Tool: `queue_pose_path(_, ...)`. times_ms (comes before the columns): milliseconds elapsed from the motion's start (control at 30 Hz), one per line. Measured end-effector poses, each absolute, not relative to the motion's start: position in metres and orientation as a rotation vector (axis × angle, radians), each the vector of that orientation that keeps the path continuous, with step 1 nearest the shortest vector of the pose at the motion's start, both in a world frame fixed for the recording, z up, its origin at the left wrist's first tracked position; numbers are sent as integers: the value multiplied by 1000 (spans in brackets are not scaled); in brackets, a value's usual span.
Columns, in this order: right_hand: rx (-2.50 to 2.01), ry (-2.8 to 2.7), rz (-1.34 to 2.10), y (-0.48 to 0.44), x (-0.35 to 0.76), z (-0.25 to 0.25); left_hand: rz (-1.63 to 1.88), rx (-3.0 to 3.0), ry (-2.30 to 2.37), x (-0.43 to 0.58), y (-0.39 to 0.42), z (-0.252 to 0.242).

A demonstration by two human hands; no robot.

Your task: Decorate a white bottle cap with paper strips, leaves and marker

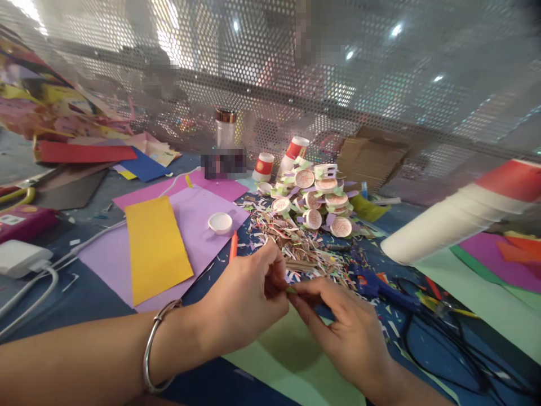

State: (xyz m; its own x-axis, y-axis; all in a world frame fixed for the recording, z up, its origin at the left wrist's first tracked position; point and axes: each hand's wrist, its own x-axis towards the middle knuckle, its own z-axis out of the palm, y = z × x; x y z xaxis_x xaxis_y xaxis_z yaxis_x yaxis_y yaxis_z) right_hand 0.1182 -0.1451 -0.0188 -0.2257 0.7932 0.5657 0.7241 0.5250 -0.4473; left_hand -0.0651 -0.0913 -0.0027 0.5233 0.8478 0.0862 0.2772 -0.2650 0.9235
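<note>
Between the fingertips of both hands is a small green piece of paper, mostly hidden by the fingers. My left hand, with a silver bangle at its wrist, is closed with thumb and fingers pinched together. From the other side, my right hand pinches the same green bit between thumb and forefinger. Below the hands lies a light green paper sheet. Just beyond them is a heap of paper shreds, and behind it a pile of small cup-bottom pieces with paper strips.
Stacked paper cups lean at the right. A blue glue gun with a black cable lies near my right hand. Yellow card and a white cup bottom rest on purple paper. A perforated metal screen stands behind.
</note>
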Motion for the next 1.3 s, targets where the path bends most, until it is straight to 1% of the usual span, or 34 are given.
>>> queue_pose_path(100, -1245, -1980, 115, -146, 119, -17, 757, 1703, 898, -62, -88, -7)
queue_pose_path(167, -1275, -1957, 169, -147, 120, -15, 744, 1496, 816, -60, -86, -10)
queue_pose_path(267, -1301, -1891, 337, -147, 121, -12, 612, 1145, 727, -59, -85, -13)
queue_pose_path(333, -1311, -1837, 416, -146, 121, -11, 494, 1067, 711, -59, -85, -13)
queue_pose_path(433, -1311, -1773, 499, -145, 122, -11, 421, 1161, 690, -60, -87, -12)
queue_pose_path(533, -1264, -1745, 614, -145, 123, -13, 446, 1371, 719, -62, -88, -10)
queue_pose_path(633, -1251, -1750, 651, -147, 124, -13, 474, 1573, 770, -63, -91, -8)
queue_pose_path(833, -1272, -1863, 442, -150, 123, -11, 671, 1802, 932, -58, -95, -6)
queue_pose_path(900, -1254, -1933, 312, -150, 121, -13, 638, 1727, 957, -55, -95, -7)
queue_pose_path(1000, -1205, -2017, 97, -150, 119, -15, 496, 1453, 975, -51, -97, -8)
queue_pose_path(1067, -1205, -2024, 42, -152, 118, -15, 472, 1425, 975, -51, -100, -8)
queue_pose_path(1167, -1227, -1978, 74, -158, 118, -11, 708, 1908, 875, -57, -105, -4)
queue_pose_path(1233, -1219, -1963, 87, -162, 119, -8, 884, 2237, 687, -61, -107, -1)
queue_pose_path(1300, -1210, -1958, 33, -163, 119, -8, 933, 2301, 619, -62, -106, 1)
